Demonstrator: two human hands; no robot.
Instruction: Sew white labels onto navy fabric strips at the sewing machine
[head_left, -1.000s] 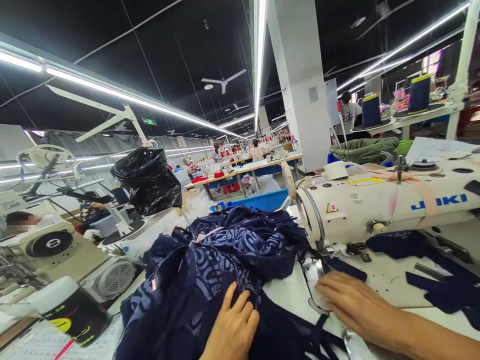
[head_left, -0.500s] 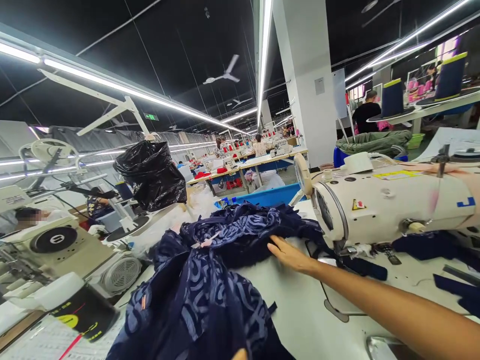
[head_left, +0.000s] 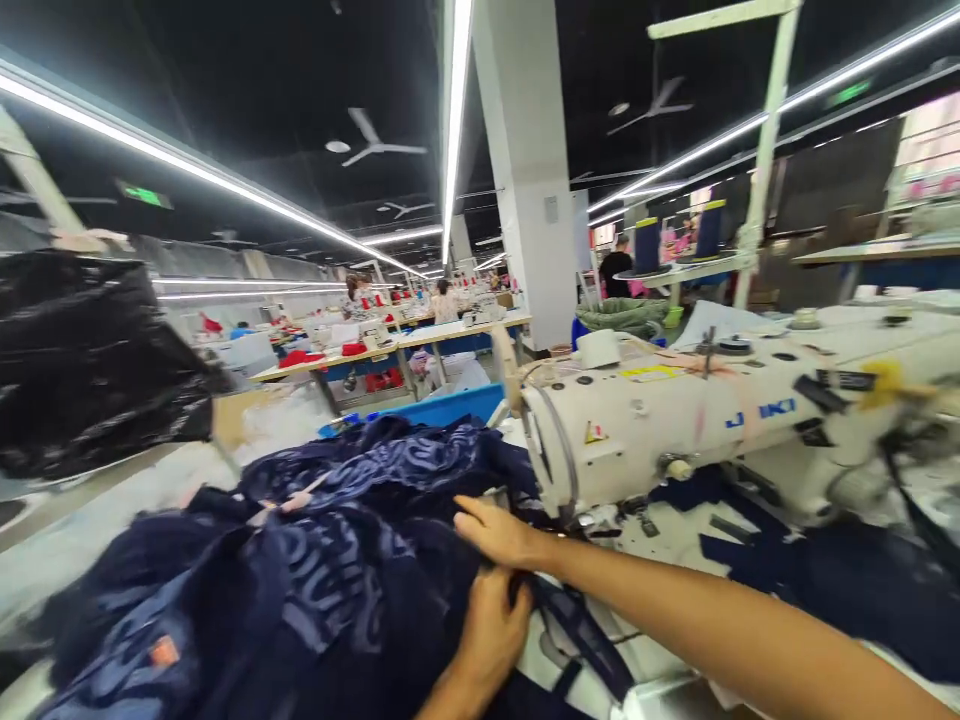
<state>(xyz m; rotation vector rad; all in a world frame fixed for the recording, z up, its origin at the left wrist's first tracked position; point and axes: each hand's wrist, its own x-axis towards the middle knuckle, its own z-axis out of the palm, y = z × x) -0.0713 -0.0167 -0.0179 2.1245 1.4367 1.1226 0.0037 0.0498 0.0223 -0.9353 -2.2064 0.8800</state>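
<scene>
A large heap of navy garment fabric [head_left: 330,580] with a lighter blue swirl pattern fills the lower left and middle of the head view. My left hand [head_left: 495,615] is closed on the navy fabric at the heap's right edge. Just above it, my right hand [head_left: 499,532] lies against the cloth with fingers stretched out to the left, close to the sewing machine head [head_left: 622,425]. The cloth under both hands is dark and slightly blurred. Navy strips [head_left: 581,635] trail to the right of my left hand.
Dark navy cloth pieces [head_left: 862,590] lie on the machine table at right. A black plastic bag [head_left: 90,360] hangs at left. Behind the heap is a blue bin edge [head_left: 442,405]. Thread cones [head_left: 709,230] stand at the back right, with worktables and people further off.
My view has swung right, showing more of the machine. My left hand has come up beside my right hand and closed on the fabric. The garment heap is spread more to the left.
</scene>
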